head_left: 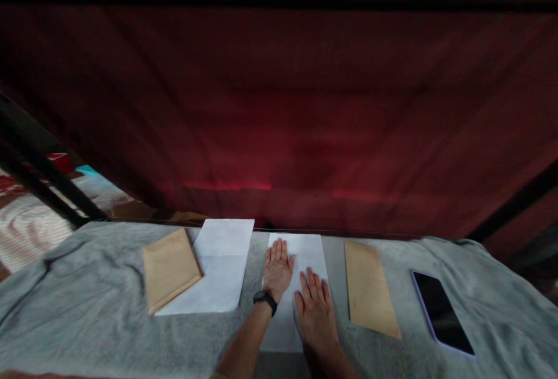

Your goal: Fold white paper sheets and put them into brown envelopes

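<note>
Grey blanket (87, 309) lies soft under the white sheet (311, 249) at its far edge, so the left hand (278, 268) and right hand (314, 309), flat, fingers outstretched, gripping nothing, may crease or skid it.

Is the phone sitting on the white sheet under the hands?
No, the phone lies on the grey cloth, right of a brown envelope, apart from the sheet.
</note>
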Action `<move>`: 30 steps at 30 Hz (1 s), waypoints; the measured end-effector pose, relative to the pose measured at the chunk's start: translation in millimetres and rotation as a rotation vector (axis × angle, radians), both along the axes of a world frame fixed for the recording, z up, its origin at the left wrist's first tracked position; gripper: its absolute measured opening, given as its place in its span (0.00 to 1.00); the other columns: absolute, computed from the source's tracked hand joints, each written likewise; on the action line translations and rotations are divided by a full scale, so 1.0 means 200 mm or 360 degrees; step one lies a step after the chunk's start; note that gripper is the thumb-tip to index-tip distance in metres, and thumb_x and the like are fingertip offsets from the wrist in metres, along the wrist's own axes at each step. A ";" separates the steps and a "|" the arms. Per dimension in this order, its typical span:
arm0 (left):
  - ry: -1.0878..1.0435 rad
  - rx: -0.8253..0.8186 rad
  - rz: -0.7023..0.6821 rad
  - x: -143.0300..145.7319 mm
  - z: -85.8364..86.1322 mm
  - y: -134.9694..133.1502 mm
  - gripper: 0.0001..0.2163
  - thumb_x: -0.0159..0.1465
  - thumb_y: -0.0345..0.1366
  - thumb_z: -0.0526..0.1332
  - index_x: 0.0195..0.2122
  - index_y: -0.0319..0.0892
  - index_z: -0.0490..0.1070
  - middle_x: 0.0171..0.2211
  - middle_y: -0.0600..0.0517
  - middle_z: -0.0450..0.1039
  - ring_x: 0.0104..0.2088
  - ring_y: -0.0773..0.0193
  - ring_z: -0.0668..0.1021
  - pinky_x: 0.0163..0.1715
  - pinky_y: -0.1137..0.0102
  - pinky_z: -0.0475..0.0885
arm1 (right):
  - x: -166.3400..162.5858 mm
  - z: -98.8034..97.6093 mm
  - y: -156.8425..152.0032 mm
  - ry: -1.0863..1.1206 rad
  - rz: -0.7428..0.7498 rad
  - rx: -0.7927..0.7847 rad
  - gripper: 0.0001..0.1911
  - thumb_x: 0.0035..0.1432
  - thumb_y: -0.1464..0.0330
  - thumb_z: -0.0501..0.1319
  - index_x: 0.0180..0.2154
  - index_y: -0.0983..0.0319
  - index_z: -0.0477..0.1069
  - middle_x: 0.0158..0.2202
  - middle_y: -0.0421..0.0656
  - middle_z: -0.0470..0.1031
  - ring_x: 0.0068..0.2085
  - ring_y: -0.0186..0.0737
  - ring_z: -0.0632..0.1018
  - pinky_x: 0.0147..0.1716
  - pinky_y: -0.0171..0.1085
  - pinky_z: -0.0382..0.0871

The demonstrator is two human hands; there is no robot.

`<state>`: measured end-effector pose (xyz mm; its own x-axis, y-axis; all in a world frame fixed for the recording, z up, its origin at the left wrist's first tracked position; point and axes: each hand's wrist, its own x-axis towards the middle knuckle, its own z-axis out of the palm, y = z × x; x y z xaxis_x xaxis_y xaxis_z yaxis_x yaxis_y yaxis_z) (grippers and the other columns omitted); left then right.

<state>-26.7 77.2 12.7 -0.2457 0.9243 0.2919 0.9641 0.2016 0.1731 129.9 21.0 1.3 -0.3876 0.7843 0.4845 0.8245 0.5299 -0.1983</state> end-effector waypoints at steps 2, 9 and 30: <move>0.0023 0.0063 0.0084 -0.06 0.00 -0.05 0.26 0.71 0.41 0.45 0.66 0.33 0.59 0.67 0.39 0.59 0.68 0.52 0.61 0.66 0.54 0.57 | 0.00 0.00 0.00 0.0023 0.0003 0.0026 0.25 0.70 0.62 0.48 0.64 0.60 0.63 0.66 0.49 0.63 0.65 0.49 0.65 0.65 0.52 0.54; 0.0097 0.0194 0.0128 -0.03 -0.03 -0.39 0.26 0.71 0.39 0.46 0.67 0.30 0.56 0.67 0.36 0.59 0.68 0.48 0.61 0.65 0.52 0.59 | 0.01 -0.01 0.00 0.0021 0.0012 -0.0020 0.25 0.71 0.62 0.48 0.65 0.62 0.61 0.66 0.52 0.62 0.65 0.50 0.65 0.65 0.53 0.52; 0.0078 -0.0010 -0.0101 0.13 0.01 -0.75 0.25 0.70 0.38 0.48 0.68 0.41 0.57 0.68 0.44 0.56 0.68 0.54 0.60 0.66 0.54 0.58 | 0.14 -0.03 -0.21 -0.0062 0.0100 -0.0044 0.25 0.71 0.63 0.48 0.66 0.63 0.60 0.67 0.51 0.60 0.67 0.47 0.63 0.65 0.50 0.53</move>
